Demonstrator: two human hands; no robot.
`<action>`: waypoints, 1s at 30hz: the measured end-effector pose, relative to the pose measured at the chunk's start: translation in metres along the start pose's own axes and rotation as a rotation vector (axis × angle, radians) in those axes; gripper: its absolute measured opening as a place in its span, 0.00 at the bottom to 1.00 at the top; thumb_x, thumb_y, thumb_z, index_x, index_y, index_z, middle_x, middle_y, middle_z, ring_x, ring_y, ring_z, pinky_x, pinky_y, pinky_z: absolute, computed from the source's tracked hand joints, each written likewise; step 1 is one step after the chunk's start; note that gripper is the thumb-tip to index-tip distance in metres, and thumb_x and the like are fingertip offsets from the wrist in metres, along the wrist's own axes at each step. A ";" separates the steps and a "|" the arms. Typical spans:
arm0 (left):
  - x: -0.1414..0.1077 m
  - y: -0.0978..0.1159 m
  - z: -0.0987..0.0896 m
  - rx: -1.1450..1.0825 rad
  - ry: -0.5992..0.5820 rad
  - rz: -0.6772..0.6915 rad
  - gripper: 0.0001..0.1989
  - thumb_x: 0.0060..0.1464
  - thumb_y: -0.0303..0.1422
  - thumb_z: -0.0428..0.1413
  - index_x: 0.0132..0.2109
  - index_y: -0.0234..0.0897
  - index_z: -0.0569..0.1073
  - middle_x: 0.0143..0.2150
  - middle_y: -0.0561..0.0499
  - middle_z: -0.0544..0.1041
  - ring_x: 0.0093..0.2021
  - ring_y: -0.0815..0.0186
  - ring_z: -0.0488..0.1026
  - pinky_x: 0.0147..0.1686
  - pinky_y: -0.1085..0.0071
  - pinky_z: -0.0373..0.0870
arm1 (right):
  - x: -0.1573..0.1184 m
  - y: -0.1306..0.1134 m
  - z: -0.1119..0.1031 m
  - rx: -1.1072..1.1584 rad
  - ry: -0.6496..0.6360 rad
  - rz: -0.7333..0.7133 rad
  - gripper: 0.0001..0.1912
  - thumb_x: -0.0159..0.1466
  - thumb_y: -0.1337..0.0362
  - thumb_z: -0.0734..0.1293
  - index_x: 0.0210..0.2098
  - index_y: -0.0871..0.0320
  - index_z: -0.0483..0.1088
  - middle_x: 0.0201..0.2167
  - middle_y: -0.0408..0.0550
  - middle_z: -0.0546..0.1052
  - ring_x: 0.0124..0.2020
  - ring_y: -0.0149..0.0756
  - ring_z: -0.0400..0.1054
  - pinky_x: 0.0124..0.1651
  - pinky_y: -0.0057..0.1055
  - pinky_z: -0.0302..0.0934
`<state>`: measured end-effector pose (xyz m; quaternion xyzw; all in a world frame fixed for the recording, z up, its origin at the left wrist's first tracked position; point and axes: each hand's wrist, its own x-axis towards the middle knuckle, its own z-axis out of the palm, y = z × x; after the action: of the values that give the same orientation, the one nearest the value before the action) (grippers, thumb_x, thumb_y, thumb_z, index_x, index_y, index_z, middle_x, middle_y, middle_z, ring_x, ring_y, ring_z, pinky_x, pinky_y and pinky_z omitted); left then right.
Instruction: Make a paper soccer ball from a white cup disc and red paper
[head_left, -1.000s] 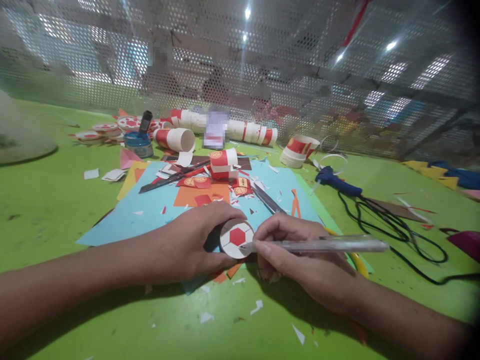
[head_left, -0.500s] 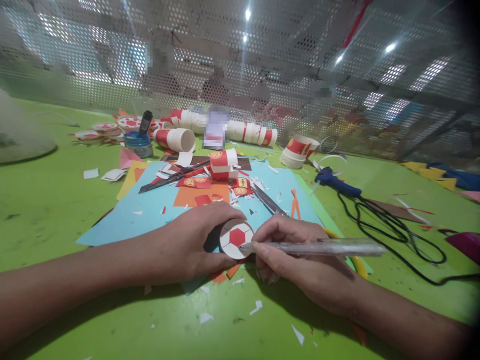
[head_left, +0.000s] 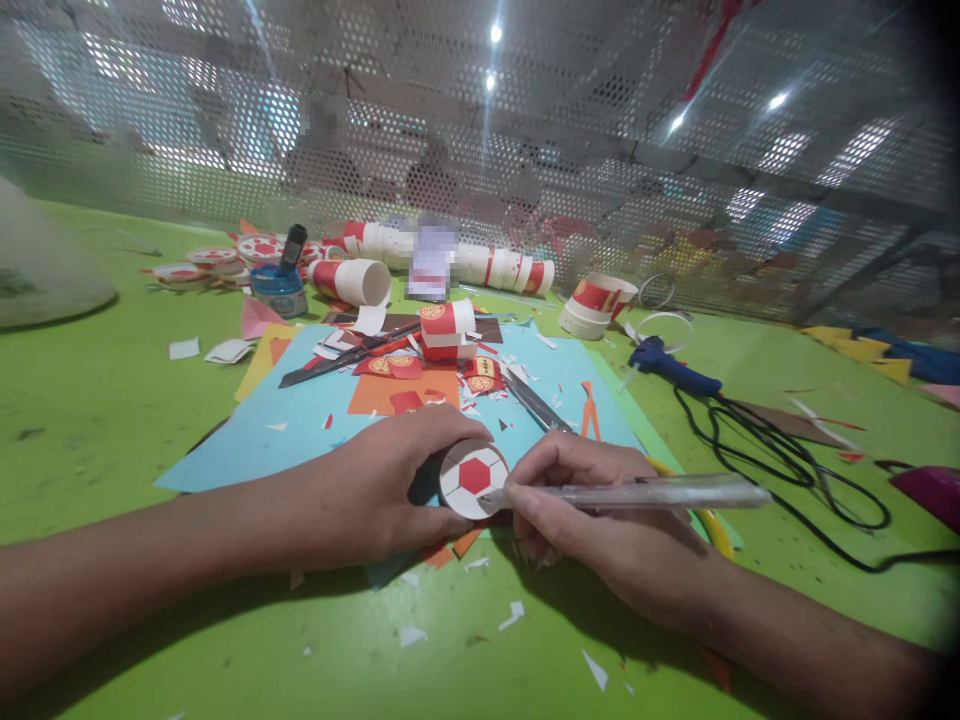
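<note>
A round white disc (head_left: 454, 478) with a red paper hexagon (head_left: 475, 478) at its middle is held at the rim by my left hand (head_left: 386, 485), thumb below and fingers above. Thin dark lines run outward from the hexagon's corners. My right hand (head_left: 577, 500) grips a clear pen (head_left: 675, 492), whose tip meets the disc's face at the hexagon's lower right. Behind both hands lies a light blue paper sheet (head_left: 262, 435) strewn with cut scraps. On it are cut red-and-white cup pieces (head_left: 448, 318) and a black-bladed tool (head_left: 536, 400).
Paper cups (head_left: 349, 282) lie on their sides at the back, near a blue ink jar (head_left: 277, 290). A blue-handled glue gun (head_left: 679, 368) with a black cord rests at the right. White paper scraps (head_left: 595, 669) dot the green table (head_left: 337, 650). Perforated mesh stands behind.
The pen tip has shifted very slightly on the disc, near the hexagon's lower right. My left hand keeps the same hold.
</note>
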<state>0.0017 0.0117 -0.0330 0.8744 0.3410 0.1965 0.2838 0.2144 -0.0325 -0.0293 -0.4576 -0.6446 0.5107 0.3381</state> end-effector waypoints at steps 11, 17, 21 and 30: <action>-0.001 -0.001 0.001 -0.006 -0.006 -0.008 0.18 0.51 0.38 0.60 0.49 0.42 0.69 0.43 0.52 0.74 0.40 0.62 0.71 0.36 0.68 0.68 | 0.001 0.001 0.001 0.028 0.005 0.028 0.08 0.63 0.60 0.68 0.31 0.58 0.70 0.22 0.42 0.74 0.21 0.26 0.66 0.25 0.24 0.63; 0.000 -0.001 0.001 -0.017 -0.002 -0.004 0.18 0.51 0.38 0.60 0.49 0.42 0.69 0.44 0.52 0.73 0.41 0.62 0.71 0.37 0.67 0.68 | 0.000 0.001 0.001 0.017 0.003 0.031 0.08 0.63 0.61 0.67 0.31 0.59 0.70 0.22 0.42 0.74 0.21 0.26 0.66 0.25 0.24 0.63; 0.000 -0.002 0.001 -0.015 0.002 -0.008 0.19 0.51 0.38 0.60 0.50 0.42 0.69 0.44 0.52 0.74 0.41 0.62 0.71 0.37 0.67 0.68 | 0.000 0.001 0.000 0.019 0.005 0.012 0.08 0.63 0.61 0.67 0.30 0.59 0.70 0.22 0.42 0.73 0.21 0.26 0.66 0.25 0.23 0.63; 0.001 -0.002 0.002 -0.021 -0.006 0.001 0.18 0.52 0.39 0.59 0.49 0.41 0.69 0.44 0.51 0.74 0.41 0.62 0.71 0.36 0.68 0.68 | 0.000 -0.001 0.001 0.040 0.012 0.027 0.08 0.63 0.61 0.67 0.30 0.59 0.69 0.21 0.42 0.73 0.21 0.26 0.66 0.25 0.23 0.64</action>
<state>0.0025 0.0131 -0.0353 0.8720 0.3378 0.1977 0.2938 0.2130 -0.0327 -0.0289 -0.4624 -0.6261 0.5251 0.3442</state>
